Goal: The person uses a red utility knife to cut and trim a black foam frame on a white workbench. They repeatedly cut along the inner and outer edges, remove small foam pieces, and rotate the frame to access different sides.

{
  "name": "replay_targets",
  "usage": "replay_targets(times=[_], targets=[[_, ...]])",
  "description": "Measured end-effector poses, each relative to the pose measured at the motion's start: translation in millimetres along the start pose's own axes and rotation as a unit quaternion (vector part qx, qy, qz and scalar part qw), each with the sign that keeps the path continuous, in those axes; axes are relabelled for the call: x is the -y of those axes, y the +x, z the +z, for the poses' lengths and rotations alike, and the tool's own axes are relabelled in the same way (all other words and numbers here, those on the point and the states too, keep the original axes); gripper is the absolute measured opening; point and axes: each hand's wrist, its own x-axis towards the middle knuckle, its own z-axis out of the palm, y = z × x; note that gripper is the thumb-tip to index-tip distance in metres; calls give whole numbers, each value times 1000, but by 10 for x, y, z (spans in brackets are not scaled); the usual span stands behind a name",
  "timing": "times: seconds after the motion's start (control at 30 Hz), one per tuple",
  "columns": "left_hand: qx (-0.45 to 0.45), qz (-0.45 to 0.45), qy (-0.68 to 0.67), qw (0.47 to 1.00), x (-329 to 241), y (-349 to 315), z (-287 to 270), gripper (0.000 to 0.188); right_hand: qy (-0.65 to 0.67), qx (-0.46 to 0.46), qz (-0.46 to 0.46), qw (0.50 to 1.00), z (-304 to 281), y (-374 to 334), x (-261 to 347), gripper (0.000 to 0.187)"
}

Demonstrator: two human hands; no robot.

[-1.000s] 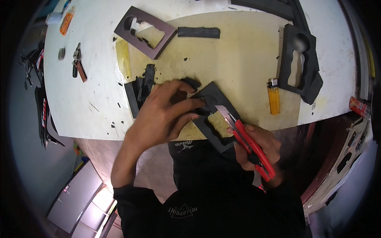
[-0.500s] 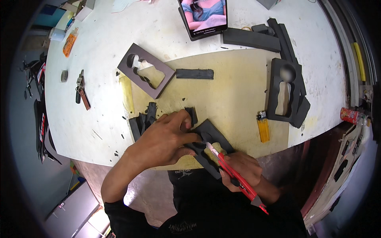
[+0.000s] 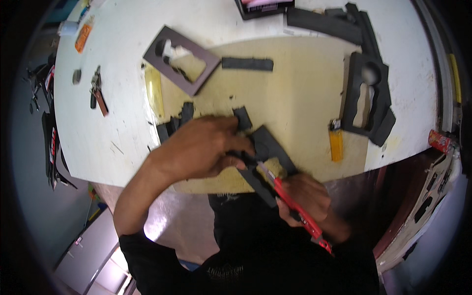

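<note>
My left hand (image 3: 206, 147) is bent over a dark foam block (image 3: 278, 145), its thumb and fingertips pinching the block near a cut-out. The block has a wavy-edged opening and lies tilted on the yellowish cutting mat (image 3: 300, 88), its lower end past the mat's near edge. A red utility knife (image 3: 300, 209) is gripped in my right hand (image 3: 312, 194), its blade reaching into the opening close to my left fingertips. The blade's tip is hard to make out. Small dark foam offcuts (image 3: 241, 118) lie beside my left hand, partly hidden by it.
A brown foam frame (image 3: 150, 54) and a dark strip (image 3: 247, 64) lie farther back. To the right are a yellow lighter (image 3: 336, 145) and a dark foam frame (image 3: 352, 93). Keys (image 3: 100, 91), an orange packet (image 3: 83, 39) and a phone (image 3: 265, 11) rest on the white table.
The view has shifted, so the tabletop things sit higher in the picture. Both hands keep their holds; the knife stays within the foam's opening.
</note>
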Motion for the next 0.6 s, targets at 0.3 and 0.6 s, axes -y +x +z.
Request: replay_targets(times=[0.3,0.6], targets=[[22,-30,32,999,-39,-8,-6,33,-1,-4,-14,1000,69,89,4,48],[20,-27,33,999,-14,10,-4,32,-16,26,28,999,185,241,37,51]])
